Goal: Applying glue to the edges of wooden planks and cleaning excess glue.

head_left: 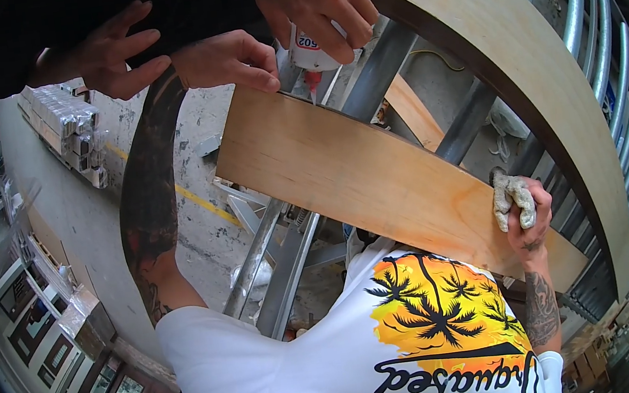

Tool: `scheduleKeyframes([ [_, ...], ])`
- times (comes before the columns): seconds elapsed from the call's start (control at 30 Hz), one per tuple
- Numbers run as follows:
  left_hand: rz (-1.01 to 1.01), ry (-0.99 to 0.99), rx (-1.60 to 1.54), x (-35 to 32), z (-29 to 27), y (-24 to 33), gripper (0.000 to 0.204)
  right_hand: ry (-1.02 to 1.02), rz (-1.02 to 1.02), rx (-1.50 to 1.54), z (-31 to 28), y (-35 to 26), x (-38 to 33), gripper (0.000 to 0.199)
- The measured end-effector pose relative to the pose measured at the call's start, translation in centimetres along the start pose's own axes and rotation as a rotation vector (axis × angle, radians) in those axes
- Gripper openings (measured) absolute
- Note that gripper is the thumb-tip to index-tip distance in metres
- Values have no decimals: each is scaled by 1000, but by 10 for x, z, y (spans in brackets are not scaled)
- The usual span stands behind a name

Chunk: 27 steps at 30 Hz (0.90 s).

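A long, flat plywood board (342, 165) slants across the view in front of my white-shirted chest. My left hand (223, 60) pinches its upper left corner between thumb and fingers. Near the right end, my right hand (531, 217) closes on the board, and a dirty white knitted glove (513, 199) covers or lies against its fingers; I cannot tell which. Opposite me, a co-worker's hand (322, 3) holds a small white glue bottle (313, 55) upside down, its red nozzle (313, 80) at the board's far edge. The co-worker's other hand (117, 56) hovers beside my left wrist with fingers spread.
A wide curved wooden band (550, 65) with a dark edge arcs along the right. Grey metal tubes (378, 71) run beneath the board, and bent shiny pipes (621, 72) rise beyond the band. A wrapped stack (67, 129) stands on the concrete floor (85, 217) at left.
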<state>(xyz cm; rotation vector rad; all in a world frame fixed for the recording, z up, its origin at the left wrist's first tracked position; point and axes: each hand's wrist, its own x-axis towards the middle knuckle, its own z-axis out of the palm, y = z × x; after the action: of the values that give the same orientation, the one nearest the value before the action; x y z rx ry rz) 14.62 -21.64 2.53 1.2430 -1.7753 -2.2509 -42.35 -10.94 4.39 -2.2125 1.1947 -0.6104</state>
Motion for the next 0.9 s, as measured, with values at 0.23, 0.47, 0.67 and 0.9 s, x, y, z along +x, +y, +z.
scheduleKeyframes([
  [0.23,-31,2,10,-3,0,3,23,9,14,24,1,-1,-2,31],
  [0.47,-32,-1,2,-3,0,6,23,4,9,25,0,-1,0,30],
  [0.67,24,17,4,-5,4,4,21,7,32,23,0,0,-4,28],
  [0.9,-26,-3,-18,-3,7,19,19,-1,16,29,-1,-3,1,35],
])
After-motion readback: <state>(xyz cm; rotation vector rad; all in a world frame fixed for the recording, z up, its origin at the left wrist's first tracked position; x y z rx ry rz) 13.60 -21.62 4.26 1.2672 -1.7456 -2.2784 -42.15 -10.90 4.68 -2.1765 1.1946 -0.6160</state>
